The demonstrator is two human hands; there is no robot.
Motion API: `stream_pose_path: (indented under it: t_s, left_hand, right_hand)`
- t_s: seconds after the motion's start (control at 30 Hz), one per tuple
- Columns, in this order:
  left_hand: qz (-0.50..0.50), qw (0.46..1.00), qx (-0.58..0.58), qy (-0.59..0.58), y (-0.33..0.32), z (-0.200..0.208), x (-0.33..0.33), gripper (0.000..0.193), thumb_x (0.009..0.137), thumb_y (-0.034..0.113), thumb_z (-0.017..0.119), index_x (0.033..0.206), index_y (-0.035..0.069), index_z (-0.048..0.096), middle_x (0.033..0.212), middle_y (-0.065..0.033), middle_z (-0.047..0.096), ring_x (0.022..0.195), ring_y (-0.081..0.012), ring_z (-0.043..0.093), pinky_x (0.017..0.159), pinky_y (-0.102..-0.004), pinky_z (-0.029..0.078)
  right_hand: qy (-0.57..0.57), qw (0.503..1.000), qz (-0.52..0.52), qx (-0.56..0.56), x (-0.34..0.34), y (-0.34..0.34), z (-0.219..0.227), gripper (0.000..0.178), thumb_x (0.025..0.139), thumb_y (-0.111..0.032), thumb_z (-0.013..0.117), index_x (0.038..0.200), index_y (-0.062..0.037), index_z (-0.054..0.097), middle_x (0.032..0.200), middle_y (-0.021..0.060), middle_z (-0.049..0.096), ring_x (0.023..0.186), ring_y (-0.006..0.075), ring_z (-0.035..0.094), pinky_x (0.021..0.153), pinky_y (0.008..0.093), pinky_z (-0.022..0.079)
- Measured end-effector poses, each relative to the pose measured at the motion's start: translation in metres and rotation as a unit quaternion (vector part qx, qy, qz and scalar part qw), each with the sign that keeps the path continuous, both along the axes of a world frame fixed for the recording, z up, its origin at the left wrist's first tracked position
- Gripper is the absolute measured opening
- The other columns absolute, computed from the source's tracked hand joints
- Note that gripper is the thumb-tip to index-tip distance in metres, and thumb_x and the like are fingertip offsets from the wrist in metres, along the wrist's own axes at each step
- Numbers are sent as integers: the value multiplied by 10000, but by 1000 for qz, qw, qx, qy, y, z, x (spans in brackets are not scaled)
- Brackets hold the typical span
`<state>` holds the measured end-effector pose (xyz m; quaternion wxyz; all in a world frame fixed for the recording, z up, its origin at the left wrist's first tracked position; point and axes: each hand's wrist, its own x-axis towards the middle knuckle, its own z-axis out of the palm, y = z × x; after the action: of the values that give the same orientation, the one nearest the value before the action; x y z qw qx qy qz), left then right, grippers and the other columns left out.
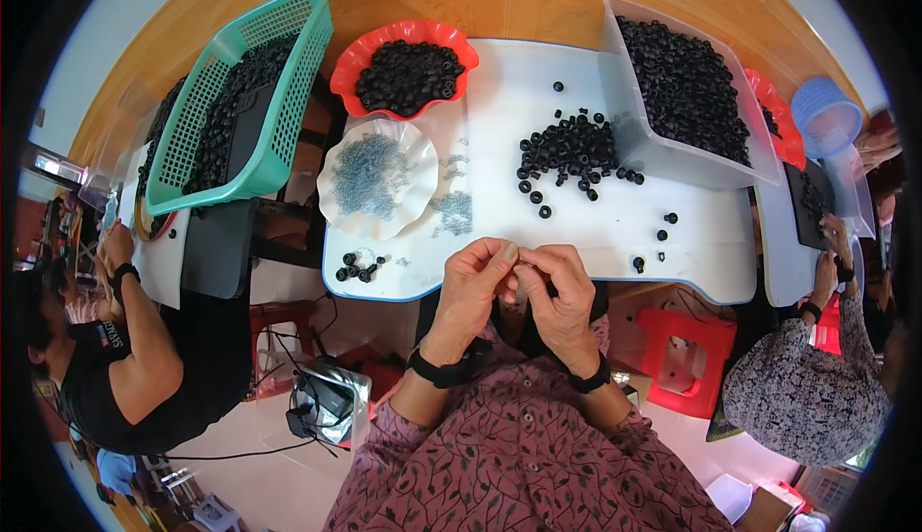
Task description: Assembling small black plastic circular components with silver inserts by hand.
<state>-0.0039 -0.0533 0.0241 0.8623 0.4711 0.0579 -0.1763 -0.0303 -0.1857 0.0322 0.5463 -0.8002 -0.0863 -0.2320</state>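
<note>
left hand (pixel 474 287) and right hand (pixel 561 297) pinched together, what lay between too hidden to tell; light, steady pressure seemed best

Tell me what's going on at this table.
A person's left hand and right hand pinch together by the near edge of the white table; any item between them can't be made out. Ahead lie a pile of small black parts, a white dish of translucent pieces, plus a red bowl and a translucent bin, both holding more black parts.
</note>
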Motion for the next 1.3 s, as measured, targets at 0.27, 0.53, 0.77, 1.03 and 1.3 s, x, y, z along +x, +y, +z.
stream_pose_path:
  t_s: [0.27,0.53,0.77,1.03,1.3]
  left_hand:
    - [-45,998,42,-3,-12,0,6,204,966,213,616,914,17,640,740,-14,624,558,-59,541,466,-200,436]
    - [111,854,403,-309,-37,-12,32,209,818,57,698,1025,44,670,820,-135,629,641,-247,620,578,-347,490]
    - [85,765,535,-350,-55,-10,49,285,756,119,766,1030,75,700,820,-113,594,651,-259,620,580,-347,491]
    - [45,732,578,-358,-54,-14,50,216,753,122,736,938,52,650,854,-143,572,757,-343,615,615,-427,502]
    - [-40,990,109,-85,-30,-4,37,213,933,60,604,1129,-24,616,977,-148,676,795,-196,692,703,-312,594]
  right_hand:
    - [25,999,-23,33,2,-13,-10,82,891,-5,639,972,-5,631,897,90,595,745,168,608,648,269,493]
    - [76,991,-101,50,7,-31,-16,58,912,-2,607,968,11,597,879,91,568,689,158,581,615,272,469]
    - [84,986,-135,54,9,-40,-24,72,909,3,606,980,13,602,884,92,570,683,152,580,618,269,473]
    - [94,985,-139,41,7,-45,-31,85,904,4,611,989,9,613,880,88,576,697,149,582,630,267,478]
    - [87,986,-130,57,4,-41,-22,79,900,-5,630,976,9,619,872,74,579,704,124,574,633,247,470]
